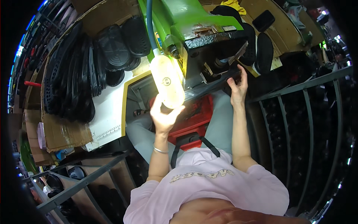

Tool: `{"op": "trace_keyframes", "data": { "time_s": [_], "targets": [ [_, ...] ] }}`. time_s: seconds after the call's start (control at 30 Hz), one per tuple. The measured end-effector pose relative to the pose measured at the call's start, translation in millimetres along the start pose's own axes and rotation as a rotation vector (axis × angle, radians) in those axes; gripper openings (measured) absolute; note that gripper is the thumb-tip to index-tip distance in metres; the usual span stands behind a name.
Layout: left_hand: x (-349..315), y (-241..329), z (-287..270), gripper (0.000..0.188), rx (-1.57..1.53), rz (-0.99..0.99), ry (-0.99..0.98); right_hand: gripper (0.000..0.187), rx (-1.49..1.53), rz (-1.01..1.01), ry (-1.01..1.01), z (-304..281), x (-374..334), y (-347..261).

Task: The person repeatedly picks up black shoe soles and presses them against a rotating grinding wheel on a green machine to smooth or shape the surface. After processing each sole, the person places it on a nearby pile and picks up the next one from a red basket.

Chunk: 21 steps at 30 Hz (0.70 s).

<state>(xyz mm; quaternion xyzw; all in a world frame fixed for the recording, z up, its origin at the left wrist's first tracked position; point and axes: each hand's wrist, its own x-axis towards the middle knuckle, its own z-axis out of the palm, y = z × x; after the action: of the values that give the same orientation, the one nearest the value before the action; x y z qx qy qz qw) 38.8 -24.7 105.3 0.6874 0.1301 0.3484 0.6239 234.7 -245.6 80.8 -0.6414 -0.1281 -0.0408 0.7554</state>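
Observation:
A bright oval lamp (167, 80) on a blue-grey stem hangs in front of the green machine (205, 18). My left hand (164, 117) is raised at the lamp's lower end, thumb and a finger apart, its other fingers hidden behind the glare. A long black piece (212, 86), looking like a shoe sole seen edge-on, spans under the machine's dark head. My right hand (238, 86) grips its right end, thumb below and fingers curled around the edge. Whether my left hand holds the other end is hidden by the lamp.
Black shoe soles (69, 78) stand packed in a cardboard box (69, 136) at left. More soles (264, 52) and a phone (263, 21) lie at right. A red crate (190, 128) sits between my legs. Metal rails (309, 84) flank me.

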Motion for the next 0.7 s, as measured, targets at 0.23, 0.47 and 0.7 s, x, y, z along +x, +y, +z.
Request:
{"op": "trace_keyframes", "data": {
  "time_s": [0.23,0.47,0.7],
  "targets": [
    [-5.5,5.3,-47.1,0.043,-0.087,0.015,0.076,0.079,-0.044,-0.022,-0.061,39.1,-21.5,0.0],
    [-16.5,-25.3,-100.1,0.046,-0.25,0.046,0.111,0.069,-0.079,-0.132,-0.096,69.0,-44.0,11.0],
    [-28.9,-103.6,-137.7,0.043,-0.363,-0.189,0.064,0.058,-0.25,-0.329,-0.102,93.5,-56.7,-12.3]
  ]
}}
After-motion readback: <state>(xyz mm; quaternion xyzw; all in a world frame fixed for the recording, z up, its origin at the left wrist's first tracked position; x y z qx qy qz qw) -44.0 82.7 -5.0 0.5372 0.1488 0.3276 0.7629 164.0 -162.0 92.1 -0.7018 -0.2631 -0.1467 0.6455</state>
